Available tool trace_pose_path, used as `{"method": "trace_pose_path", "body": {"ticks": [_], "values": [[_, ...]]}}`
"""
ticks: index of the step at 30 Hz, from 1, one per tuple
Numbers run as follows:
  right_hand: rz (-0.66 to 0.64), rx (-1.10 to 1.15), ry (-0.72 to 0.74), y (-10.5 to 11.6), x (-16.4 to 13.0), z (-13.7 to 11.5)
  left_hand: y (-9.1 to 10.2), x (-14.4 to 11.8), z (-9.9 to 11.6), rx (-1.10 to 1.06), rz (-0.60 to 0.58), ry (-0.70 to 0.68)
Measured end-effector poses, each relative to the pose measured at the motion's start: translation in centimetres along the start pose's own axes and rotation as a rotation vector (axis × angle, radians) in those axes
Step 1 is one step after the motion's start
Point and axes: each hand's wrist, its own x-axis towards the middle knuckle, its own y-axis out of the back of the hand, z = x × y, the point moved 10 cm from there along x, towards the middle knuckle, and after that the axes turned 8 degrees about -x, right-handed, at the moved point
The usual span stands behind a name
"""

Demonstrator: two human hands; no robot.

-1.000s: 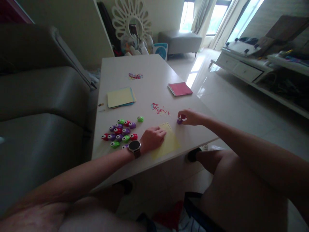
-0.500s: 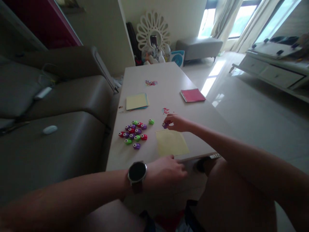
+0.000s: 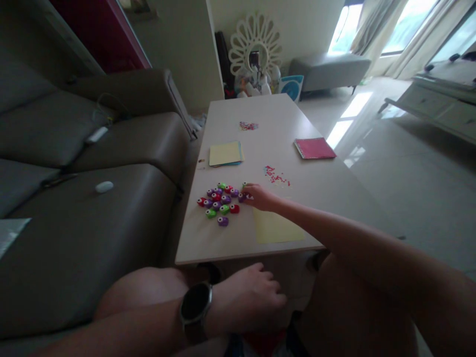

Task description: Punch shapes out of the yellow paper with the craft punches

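Observation:
My right hand (image 3: 259, 196) reaches across the white table (image 3: 260, 124) and holds a small purple punch (image 3: 241, 197) at the right edge of a cluster of green, red and purple punches (image 3: 220, 202). A yellow paper sheet (image 3: 275, 228) lies just below that hand near the table's front edge. My left hand (image 3: 250, 296), with a dark watch (image 3: 195, 305) on the wrist, hangs below the table edge over my lap with fingers loosely curled and nothing in it.
A yellow and blue paper stack (image 3: 225, 153) and a pink paper stack (image 3: 314, 148) lie farther back. Red paper bits (image 3: 275, 174) and more coloured bits (image 3: 248, 126) are scattered on the table. A grey sofa (image 3: 85, 188) runs along the left.
My right hand carried the purple punch left, from beside the yellow sheet to the cluster. My left hand left the yellow sheet and dropped below the table edge. The view swung left.

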Motion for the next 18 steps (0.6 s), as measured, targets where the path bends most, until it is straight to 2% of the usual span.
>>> {"method": "trace_pose_path", "body": {"ticks": [3, 6, 8, 11, 14, 18], "values": [[0.041, 0.04, 0.0, 0.5, 0.0, -0.6, 0.0, 0.0, -1.4, 0.037, 0.017, 0.003], [0.125, 0.071, 0.022, 3.0, -0.5, -1.6, 0.1, 0.1, -2.0, 0.046, 0.04, 0.01], [0.14, 0.062, 0.065, 4.8, -1.3, -3.0, 0.1, 0.2, -2.1, 0.043, 0.055, 0.014], [0.096, 0.033, 0.154, 6.7, -3.6, -6.2, -0.8, 0.4, -2.3, 0.047, 0.054, 0.031], [-0.023, 0.003, 0.211, 7.0, -6.9, -9.9, -2.0, 0.7, -2.1, 0.057, 0.055, 0.028], [-0.337, -0.039, 0.199, 4.7, -12.3, -13.3, -2.6, 1.2, -0.9, -0.019, 0.053, 0.043]]}}
